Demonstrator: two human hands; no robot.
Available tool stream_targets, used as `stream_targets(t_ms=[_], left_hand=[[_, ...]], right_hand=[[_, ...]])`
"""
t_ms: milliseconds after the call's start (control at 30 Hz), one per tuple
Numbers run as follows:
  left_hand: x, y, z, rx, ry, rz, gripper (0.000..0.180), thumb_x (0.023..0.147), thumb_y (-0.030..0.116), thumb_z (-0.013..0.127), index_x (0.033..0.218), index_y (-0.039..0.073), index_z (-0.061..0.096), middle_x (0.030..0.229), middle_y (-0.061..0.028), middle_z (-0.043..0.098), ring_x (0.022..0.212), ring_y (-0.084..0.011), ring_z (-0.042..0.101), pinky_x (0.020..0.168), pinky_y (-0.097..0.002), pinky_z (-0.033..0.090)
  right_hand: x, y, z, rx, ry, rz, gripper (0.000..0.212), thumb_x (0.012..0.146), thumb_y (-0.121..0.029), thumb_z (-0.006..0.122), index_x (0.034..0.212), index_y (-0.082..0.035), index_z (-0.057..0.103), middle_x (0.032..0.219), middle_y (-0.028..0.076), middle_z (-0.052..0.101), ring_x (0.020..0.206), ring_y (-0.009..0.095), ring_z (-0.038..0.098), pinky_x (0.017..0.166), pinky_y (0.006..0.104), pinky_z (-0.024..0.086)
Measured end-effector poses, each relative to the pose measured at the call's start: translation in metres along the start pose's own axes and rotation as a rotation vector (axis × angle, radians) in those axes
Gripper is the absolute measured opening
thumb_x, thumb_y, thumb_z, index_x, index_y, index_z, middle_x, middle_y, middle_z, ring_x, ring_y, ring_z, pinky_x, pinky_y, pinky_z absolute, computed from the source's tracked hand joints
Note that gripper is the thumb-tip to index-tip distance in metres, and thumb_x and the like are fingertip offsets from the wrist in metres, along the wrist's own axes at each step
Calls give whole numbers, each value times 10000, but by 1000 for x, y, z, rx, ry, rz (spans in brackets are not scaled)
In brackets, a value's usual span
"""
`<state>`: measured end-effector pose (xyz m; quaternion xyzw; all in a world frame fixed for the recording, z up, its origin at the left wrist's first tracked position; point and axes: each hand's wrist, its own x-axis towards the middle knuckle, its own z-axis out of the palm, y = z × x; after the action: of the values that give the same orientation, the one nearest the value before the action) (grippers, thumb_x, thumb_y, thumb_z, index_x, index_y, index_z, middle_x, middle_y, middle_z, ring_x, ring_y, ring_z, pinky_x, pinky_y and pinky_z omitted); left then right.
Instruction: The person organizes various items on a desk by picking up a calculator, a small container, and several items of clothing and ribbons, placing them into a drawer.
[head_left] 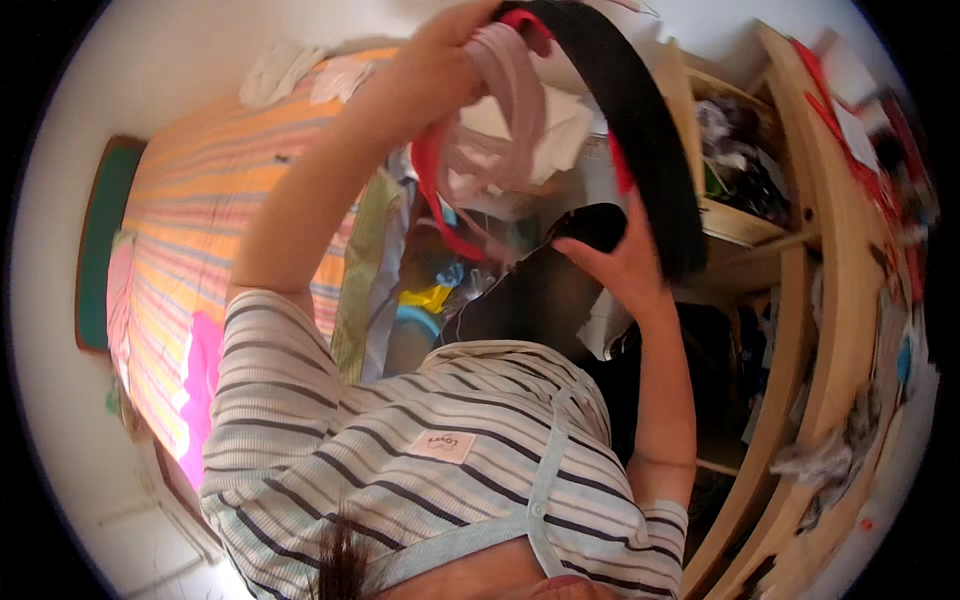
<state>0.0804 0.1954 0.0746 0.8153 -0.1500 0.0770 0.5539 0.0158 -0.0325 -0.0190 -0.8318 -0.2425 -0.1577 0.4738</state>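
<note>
Raised at the top of the view, my left hand (465,60) is closed round a looped pale pink strap (520,110). A thin red strap (432,195) hangs beside those loops. A wide black strap with a red underside (645,120) arches from my left hand down to the right. My right hand (628,255) grips it near its lower end, with the thumb pointing left and the other fingers partly hidden behind the strap. Some of the pink loops are smeared by motion.
A bed with an orange striped cover (230,195) stands on the left, a bright pink cloth (198,385) at its near edge. At right is a wooden cabinet (790,330) with an open drawer (745,225) full of dark items. Yellow and blue items (430,297) lie below my hands.
</note>
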Motion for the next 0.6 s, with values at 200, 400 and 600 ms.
stream_targets(t_ms=[200, 400, 600], left_hand=[[21, 26, 89, -194, -397, -3, 278, 907, 110, 438, 1166, 48, 516, 992, -53, 597, 882, -110, 560, 777, -234, 458], [21, 15, 147, -25, -512, 143, 444, 816, 86, 477, 1251, 18, 421, 1033, -107, 587, 942, -151, 560, 832, -272, 449], [-7, -4, 211, -102, -1081, 4, 465, 795, 203, 516, 1193, -20, 429, 903, -153, 625, 835, -227, 607, 774, -302, 448]], right_hand=[[-11, 10, -16, 182, 125, 175, 423, 751, -114, 626, 1142, -27, 489, 910, 153, 623, 873, 246, 615, 772, 334, 461], [-71, -21, -122, 188, 179, 335, 315, 839, -30, 493, 1153, -11, 512, 825, 26, 598, 734, 69, 529, 670, 220, 441], [-125, -23, -157, -4, 253, 444, 287, 850, 15, 423, 1122, -16, 508, 791, 14, 546, 722, 105, 505, 659, 243, 423]])
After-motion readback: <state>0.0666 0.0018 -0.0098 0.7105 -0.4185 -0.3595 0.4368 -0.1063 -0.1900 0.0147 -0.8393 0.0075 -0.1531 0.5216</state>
